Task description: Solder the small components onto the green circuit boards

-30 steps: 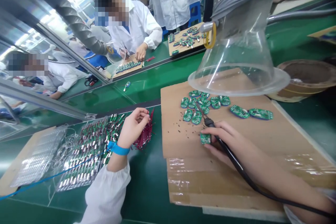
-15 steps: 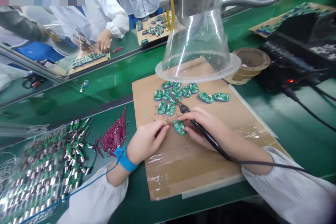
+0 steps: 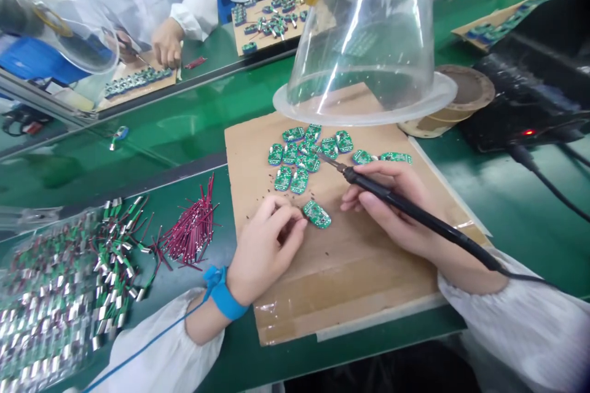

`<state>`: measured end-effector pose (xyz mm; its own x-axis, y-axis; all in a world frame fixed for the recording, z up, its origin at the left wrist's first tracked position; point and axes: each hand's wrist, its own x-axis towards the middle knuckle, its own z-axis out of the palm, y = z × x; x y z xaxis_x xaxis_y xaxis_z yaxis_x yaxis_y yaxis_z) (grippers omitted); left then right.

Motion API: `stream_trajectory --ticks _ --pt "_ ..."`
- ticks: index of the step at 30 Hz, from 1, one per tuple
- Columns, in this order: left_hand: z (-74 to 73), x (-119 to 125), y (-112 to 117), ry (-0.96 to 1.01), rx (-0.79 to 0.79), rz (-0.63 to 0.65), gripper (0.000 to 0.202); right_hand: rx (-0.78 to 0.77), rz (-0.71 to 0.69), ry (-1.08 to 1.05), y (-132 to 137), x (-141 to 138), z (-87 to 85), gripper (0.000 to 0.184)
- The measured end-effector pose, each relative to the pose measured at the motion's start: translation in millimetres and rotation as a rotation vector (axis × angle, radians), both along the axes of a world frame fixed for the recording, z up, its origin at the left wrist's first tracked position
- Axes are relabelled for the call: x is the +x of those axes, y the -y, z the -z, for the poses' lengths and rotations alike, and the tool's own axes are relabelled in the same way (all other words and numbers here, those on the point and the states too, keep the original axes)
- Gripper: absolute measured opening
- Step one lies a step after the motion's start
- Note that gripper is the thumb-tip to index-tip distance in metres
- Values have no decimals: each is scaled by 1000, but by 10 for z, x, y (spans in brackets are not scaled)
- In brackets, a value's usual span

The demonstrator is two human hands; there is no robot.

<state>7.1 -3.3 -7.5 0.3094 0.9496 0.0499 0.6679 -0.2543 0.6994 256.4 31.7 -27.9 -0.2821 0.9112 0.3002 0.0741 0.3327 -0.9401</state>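
Note:
My left hand (image 3: 262, 252) pinches a thin wire, its fingertips just beside a lone green circuit board (image 3: 317, 214) on the cardboard sheet (image 3: 350, 276). My right hand (image 3: 387, 206) grips a black soldering iron (image 3: 396, 196), whose tip points up-left, off the lone board and near a cluster of similar green boards (image 3: 295, 159). Dark specks of debris dot the cardboard. A blue wrist strap (image 3: 224, 296) circles my left wrist, with a thin blue cord running down-left.
A clear plastic fume hood (image 3: 364, 31) stands above the cardboard's far edge. To the left lie red wires (image 3: 191, 233) and a mass of wired parts (image 3: 55, 295). A round tip cleaner (image 3: 465, 92) and black soldering station (image 3: 520, 98) sit right. A co-worker's hand (image 3: 166, 43) works beyond.
My left hand has moved from the red wires to the lone board. My right hand has lifted the iron's tip away from that board. The view has swung left.

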Motion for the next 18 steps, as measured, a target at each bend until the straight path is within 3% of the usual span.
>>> stream_trajectory --ticks 6,10,14,18 --pt "35 19 12 68 -19 37 9 7 -88 175 51 -46 69 36" --pt "36 2 -2 106 -27 60 10 -8 -86 110 69 -39 52 39" --pt "25 1 -11 110 -34 65 12 25 32 -50 70 -27 -61 35" --pt "17 1 -9 97 -48 85 13 79 236 -125 58 0 -134 18"
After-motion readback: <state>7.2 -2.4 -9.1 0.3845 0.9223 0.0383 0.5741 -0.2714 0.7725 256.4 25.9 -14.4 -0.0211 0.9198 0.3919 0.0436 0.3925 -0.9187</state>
